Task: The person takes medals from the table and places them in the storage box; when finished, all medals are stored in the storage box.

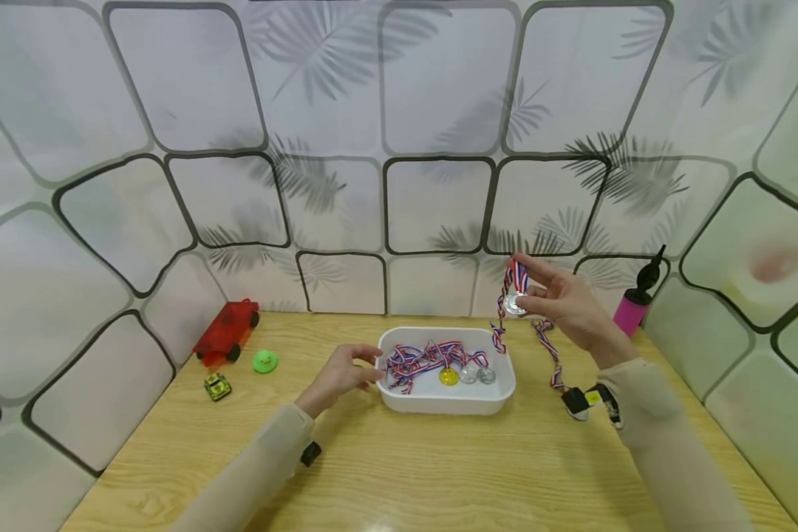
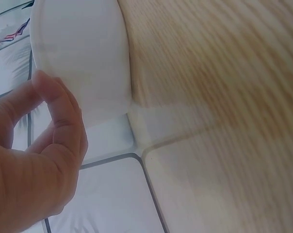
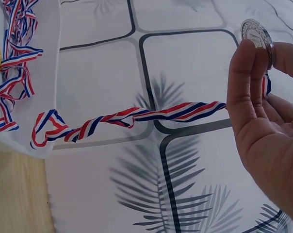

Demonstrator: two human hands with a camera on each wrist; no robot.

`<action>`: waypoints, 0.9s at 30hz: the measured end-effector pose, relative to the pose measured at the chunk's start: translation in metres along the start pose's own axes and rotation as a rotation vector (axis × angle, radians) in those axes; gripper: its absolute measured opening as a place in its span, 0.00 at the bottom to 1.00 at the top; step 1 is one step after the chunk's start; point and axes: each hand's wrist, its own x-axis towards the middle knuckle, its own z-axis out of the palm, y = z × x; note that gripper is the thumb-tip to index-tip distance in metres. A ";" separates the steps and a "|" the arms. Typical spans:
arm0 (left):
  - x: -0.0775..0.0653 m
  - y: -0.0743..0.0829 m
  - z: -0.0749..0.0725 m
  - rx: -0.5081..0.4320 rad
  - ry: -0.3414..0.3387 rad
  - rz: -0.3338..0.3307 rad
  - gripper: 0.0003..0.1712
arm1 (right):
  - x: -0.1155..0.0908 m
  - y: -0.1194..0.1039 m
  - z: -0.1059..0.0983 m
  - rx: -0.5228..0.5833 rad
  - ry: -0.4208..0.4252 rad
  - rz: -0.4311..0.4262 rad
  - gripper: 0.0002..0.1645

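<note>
Up over the right end of a white plastic tub [image 1: 445,406], my right hand [image 1: 565,307] pinches a silver medal [image 1: 515,303]. Its red, white and blue ribbon [image 3: 175,111] loops over the fingers and hangs down twisted, the lower end beside the tub's right rim. My left hand [image 1: 346,377] holds the tub's left rim, with curled fingertips [image 2: 43,82] right at the edge in the left wrist view. Inside the tub lie a gold medal [image 1: 448,377], two silver medals [image 1: 468,374] and a heap of striped ribbons [image 1: 415,362].
Another medal [image 1: 577,414] lies on the wooden table to the right, partly hidden by the right wrist camera, its ribbon [image 1: 550,355] stretching back. A pink and black pump [image 1: 632,310] stands behind. At left are a red toy cart [image 1: 227,331], a green duck [image 1: 264,361] and a yellow-green toy car [image 1: 217,386].
</note>
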 end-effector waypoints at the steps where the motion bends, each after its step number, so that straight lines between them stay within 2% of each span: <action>1: 0.000 0.000 0.000 0.001 -0.002 0.002 0.25 | 0.000 0.002 0.000 -0.004 -0.003 0.013 0.43; 6: 0.000 0.000 0.000 0.001 -0.004 0.002 0.25 | 0.003 0.016 -0.001 -0.030 -0.031 0.076 0.43; 12: -0.001 0.001 0.000 0.008 0.002 0.007 0.25 | 0.007 0.032 -0.002 -0.078 -0.036 0.110 0.44; 22: 0.001 -0.001 0.000 0.019 0.006 0.004 0.25 | 0.017 0.055 0.006 -0.063 -0.072 0.151 0.45; 27: -0.007 0.009 0.001 0.019 0.010 0.007 0.24 | 0.024 0.062 0.017 -0.090 -0.095 0.199 0.45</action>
